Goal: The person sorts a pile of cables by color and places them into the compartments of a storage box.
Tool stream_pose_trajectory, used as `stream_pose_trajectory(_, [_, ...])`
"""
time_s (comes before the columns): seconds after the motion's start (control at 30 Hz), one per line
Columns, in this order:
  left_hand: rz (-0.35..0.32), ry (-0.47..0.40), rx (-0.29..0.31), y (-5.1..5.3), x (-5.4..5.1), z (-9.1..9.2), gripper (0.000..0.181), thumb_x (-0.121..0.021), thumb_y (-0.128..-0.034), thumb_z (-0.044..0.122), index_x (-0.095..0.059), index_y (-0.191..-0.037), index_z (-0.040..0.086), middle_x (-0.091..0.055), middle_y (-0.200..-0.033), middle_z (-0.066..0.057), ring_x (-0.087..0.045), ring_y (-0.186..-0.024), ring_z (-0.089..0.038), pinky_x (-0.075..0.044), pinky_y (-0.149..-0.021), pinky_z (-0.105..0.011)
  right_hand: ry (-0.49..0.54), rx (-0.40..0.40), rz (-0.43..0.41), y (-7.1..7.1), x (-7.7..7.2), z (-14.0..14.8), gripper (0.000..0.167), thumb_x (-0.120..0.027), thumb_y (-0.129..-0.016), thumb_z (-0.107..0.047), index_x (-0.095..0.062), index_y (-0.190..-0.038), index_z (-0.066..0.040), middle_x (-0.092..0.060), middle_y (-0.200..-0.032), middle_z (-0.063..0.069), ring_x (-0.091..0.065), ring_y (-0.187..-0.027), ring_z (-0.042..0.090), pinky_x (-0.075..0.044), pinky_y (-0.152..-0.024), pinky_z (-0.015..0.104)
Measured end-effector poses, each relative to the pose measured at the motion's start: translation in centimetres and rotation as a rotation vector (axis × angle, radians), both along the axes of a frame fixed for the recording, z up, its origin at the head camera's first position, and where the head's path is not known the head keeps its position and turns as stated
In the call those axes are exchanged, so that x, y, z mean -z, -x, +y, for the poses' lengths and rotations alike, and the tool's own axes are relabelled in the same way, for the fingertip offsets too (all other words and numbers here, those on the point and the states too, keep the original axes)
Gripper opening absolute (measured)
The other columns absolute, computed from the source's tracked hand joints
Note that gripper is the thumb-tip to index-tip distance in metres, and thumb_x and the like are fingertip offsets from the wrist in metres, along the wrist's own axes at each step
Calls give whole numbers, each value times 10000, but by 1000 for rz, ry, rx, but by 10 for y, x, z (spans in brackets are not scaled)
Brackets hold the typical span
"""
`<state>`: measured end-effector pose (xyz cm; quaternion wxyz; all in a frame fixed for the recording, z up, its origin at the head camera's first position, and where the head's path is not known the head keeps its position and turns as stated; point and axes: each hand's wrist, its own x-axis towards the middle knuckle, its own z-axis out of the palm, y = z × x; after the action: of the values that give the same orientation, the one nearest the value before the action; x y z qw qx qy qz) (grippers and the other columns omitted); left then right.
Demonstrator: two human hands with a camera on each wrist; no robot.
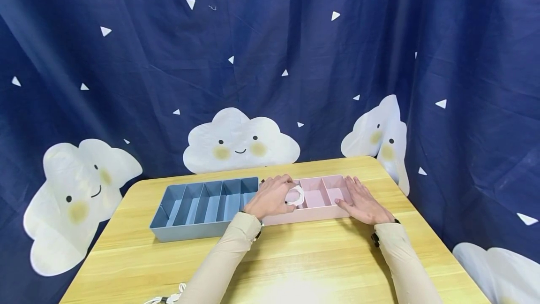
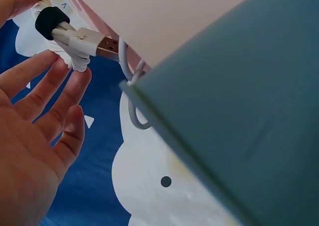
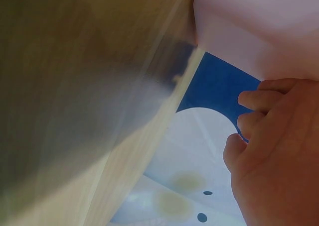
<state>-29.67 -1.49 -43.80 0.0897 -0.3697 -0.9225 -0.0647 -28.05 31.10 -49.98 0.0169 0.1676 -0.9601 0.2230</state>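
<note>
In the head view my left hand holds a bundled white cable over the left part of the pink divided box. The left wrist view shows the cable pinched between thumb and fingertips, with a black strap round it and a metal USB plug. My right hand rests on the right end of the pink box, fingers extended; in the right wrist view the hand lies against the box's pink wall.
A blue-grey divided box stands directly left of the pink one. Another white cable lies at the table's front edge, beside my left sleeve. Behind the wooden table hangs a dark blue curtain with clouds.
</note>
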Motion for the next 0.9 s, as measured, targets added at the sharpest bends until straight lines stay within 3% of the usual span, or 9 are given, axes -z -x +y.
stream_pose_trajectory(0.9, [3, 12, 0, 4, 8, 2, 474, -779, -830, 418, -733, -1242, 189, -660, -1233, 8, -657, -1074, -217, -526, -875, -386, 19, -6, -16, 2, 1, 1, 902, -489, -1031, -505, -152, -1607, 103, -146, -1688, 324, -66, -1582, 519, -96, -1261, 665])
